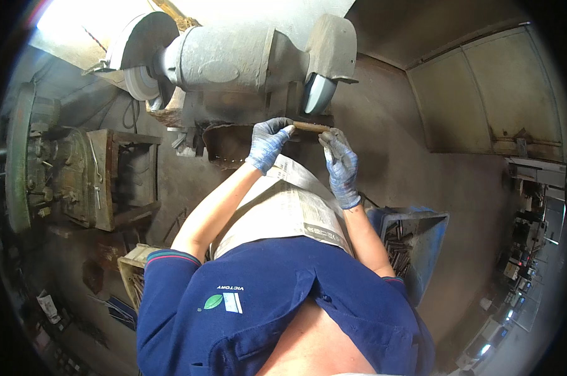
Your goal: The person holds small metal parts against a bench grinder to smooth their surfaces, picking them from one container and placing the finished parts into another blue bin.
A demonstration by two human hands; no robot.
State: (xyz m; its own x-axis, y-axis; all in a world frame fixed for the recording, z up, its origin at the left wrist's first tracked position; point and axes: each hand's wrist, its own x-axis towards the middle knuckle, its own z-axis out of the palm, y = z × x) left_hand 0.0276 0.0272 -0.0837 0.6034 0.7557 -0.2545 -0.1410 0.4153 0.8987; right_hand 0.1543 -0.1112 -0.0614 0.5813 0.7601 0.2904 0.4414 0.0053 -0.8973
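The left hand [269, 141] and the right hand [341, 166], both in blue-and-grey gloves, hold a brown rod [311, 127] between them. The left thumb and fingers are closed in a pinch on one end; the right fingertips are closed on the other — neither hand is spread. The rod lies roughly level, side to side, in front of the grinder [224, 59], close to its right wheel [320, 94]. In this view a narrow gap shows between the rod and that wheel's lower edge.

The grinder is grey and dusty, with a hood over each end; the left wheel [140, 83] is pale and well apart from the hands. Under the motor, near the left hand, is a rusty pan [227, 145].

Both forearms reach up past a dark blue shirt [258, 294] with a leaf emblem. Printed sheeting [296, 210] covers the person's lap, below the hands. By the right forearm stands a blue bin [430, 250] with dark, thin pieces [396, 250] inside; by the left sleeve is a wooden box [130, 263], partly hidden by it. Farther left stands a greenish machine [57, 163] — bulky and grimy — and tan panels [484, 94] rise at upper right.
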